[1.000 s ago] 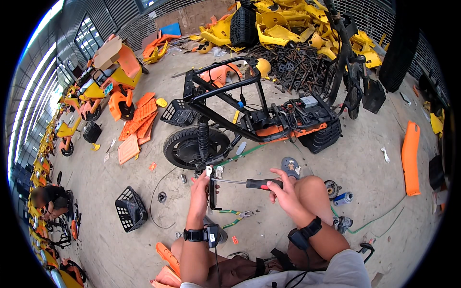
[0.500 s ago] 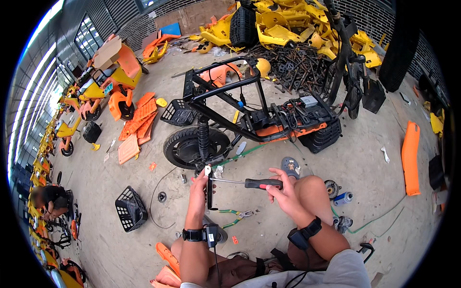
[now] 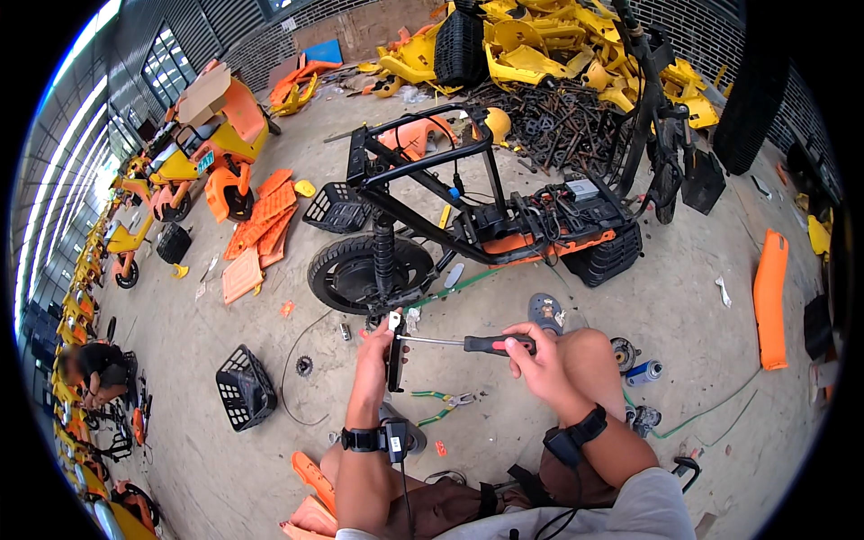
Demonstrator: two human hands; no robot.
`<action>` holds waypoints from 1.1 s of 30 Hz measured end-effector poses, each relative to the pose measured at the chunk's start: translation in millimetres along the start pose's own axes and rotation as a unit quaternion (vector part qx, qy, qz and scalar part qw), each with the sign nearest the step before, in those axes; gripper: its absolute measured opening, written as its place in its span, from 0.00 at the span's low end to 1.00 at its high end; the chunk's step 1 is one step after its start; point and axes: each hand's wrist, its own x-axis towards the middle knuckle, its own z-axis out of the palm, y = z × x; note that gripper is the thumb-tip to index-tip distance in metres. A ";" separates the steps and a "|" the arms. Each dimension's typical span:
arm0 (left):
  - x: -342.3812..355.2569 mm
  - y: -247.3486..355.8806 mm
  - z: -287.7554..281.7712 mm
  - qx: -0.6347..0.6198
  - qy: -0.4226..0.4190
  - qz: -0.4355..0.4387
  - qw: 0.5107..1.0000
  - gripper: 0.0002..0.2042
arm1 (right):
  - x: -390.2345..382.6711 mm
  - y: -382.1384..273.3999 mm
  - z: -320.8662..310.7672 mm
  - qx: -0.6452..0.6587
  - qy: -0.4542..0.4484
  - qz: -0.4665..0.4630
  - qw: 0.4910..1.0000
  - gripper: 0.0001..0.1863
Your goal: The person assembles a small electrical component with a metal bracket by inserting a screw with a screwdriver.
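In my left hand (image 3: 373, 360) is a narrow black bar-shaped part (image 3: 396, 362), held upright with a small white piece (image 3: 394, 320) at its top. My right hand (image 3: 538, 360) is closed round the black and red handle of a screwdriver (image 3: 493, 345). Its shaft runs left, and the tip meets the black part near its upper end; the exact contact is too small to make out. Pliers with green and yellow handles (image 3: 443, 405) lie on the floor just below. Past my hands stands a stripped black scooter frame (image 3: 423, 184) with its rear wheel (image 3: 369, 274).
A black basket (image 3: 245, 389) and a small sprocket (image 3: 304, 365) lie to the left. At right are a spray can (image 3: 643, 373) and a long orange panel (image 3: 771, 301). Yellow panels (image 3: 531, 54) are heaped at the back. Another person (image 3: 101, 371) crouches far left.
My right hand has shifted slightly right and its fingers have closed further round the screwdriver handle. The black part has turned a little in my left hand.
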 end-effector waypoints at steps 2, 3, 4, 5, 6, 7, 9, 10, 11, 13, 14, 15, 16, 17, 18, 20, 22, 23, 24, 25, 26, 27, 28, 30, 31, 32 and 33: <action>-1.6 1.6 2.2 0.017 -0.002 0.003 1.000 0.24 | 1.6 -0.3 -3.4 0.019 0.012 0.021 1.000 0.13; -2.9 2.1 3.5 0.021 -0.001 0.007 1.000 0.23 | 2.3 0.0 -5.5 0.043 0.015 0.058 0.997 0.12; -4.2 2.5 4.6 0.025 -0.002 0.016 1.000 0.23 | 3.2 0.4 -7.4 0.067 0.014 0.092 0.993 0.12; -4.9 2.8 5.8 0.026 -0.010 0.036 0.999 0.23 | 3.9 1.2 -8.9 0.091 0.013 0.126 0.988 0.12; -5.0 2.7 6.8 0.025 -0.007 0.022 0.999 0.23 | 4.3 2.3 -9.4 0.087 0.019 0.114 0.989 0.11; -5.0 2.7 7.1 0.020 -0.005 0.023 1.000 0.23 | 4.2 3.8 -8.3 0.083 0.020 0.101 0.991 0.11; -4.2 2.2 5.4 0.016 0.011 0.033 0.999 0.23 | 3.7 6.7 -3.6 0.051 0.019 0.055 0.997 0.10; -4.3 1.2 4.2 0.016 0.029 0.031 0.999 0.23 | 2.2 7.8 -0.1 0.028 0.019 0.022 0.999 0.11; -3.3 0.1 2.9 0.040 0.051 0.009 0.998 0.23 | 1.0 8.7 3.7 0.006 0.017 -0.013 1.000 0.11; 0.5 -2.2 -0.2 0.050 0.066 -0.007 0.997 0.23 | -1.9 8.9 8.2 -0.026 0.012 -0.016 0.999 0.15; 2.4 -3.1 -1.7 0.043 0.063 -0.017 0.997 0.23 | -2.0 8.8 10.3 -0.063 0.006 -0.041 0.997 0.16; 2.6 -5.2 -2.2 0.028 0.060 -0.016 0.998 0.23 | -3.0 8.6 11.5 -0.099 0.006 -0.065 0.993 0.16; 4.0 -5.9 -3.2 0.026 0.062 -0.011 0.998 0.23 | -2.7 8.6 12.7 -0.134 0.010 -0.088 0.987 0.17; 4.1 -6.8 -4.0 0.017 0.069 -0.020 0.997 0.23 | -3.1 8.5 13.3 -0.159 0.006 -0.125 0.979 0.17; 4.5 -7.0 -4.5 0.005 0.077 -0.031 0.997 0.23 | -3.3 8.5 13.6 -0.183 0.005 -0.160 0.970 0.17; 4.1 -6.9 -4.0 0.011 0.086 -0.036 0.996 0.22 | -4.5 9.1 14.6 -0.166 0.001 -0.151 0.974 0.17; 2.3 -6.9 -1.5 0.033 0.092 -0.030 0.995 0.22 | -6.2 9.7 15.5 -0.085 -0.007 -0.056 0.995 0.16; 2.0 -6.5 -0.6 0.036 0.082 -0.030 0.996 0.22 | -7.0 9.9 15.8 -0.064 -0.005 -0.053 0.997 0.16; 1.1 -6.7 1.1 0.032 0.080 -0.018 0.996 0.22 | -7.8 10.0 16.0 -0.043 -0.004 -0.043 0.998 0.16; 0.2 -7.1 2.9 0.028 0.078 -0.006 0.996 0.21 | -8.3 10.0 15.9 -0.019 -0.006 -0.030 0.999 0.15; -0.6 -7.4 4.4 0.023 0.078 0.002 0.997 0.21 | -8.4 9.8 15.8 -0.028 0.001 -0.038 0.999 0.15; -1.5 -7.6 5.5 0.031 0.080 0.003 0.996 0.21 | -8.4 9.5 15.4 -0.034 0.005 -0.042 0.999 0.14; -2.0 -7.6 6.3 0.027 0.072 0.018 0.997 0.21 | -8.0 9.2 15.2 -0.040 0.008 -0.047 0.998 0.14; -3.4 -7.2 7.2 0.020 0.062 0.040 0.997 0.22 | -6.7 8.4 14.4 -0.006 0.002 -0.015 1.000 0.13; -4.2 -6.4 7.0 0.016 0.052 0.047 0.997 0.21 | -5.9 8.0 14.1 0.015 0.004 -0.002 1.000 0.12; -5.2 -5.6 6.7 0.013 0.042 0.051 0.998 0.21 | -5.2 7.4 13.8 0.022 -0.003 0.012 1.000 0.11; -5.4 -4.6 6.5 0.007 0.030 0.059 0.998 0.21 | -4.1 6.8 13.5 0.033 -0.004 0.024 0.999 0.11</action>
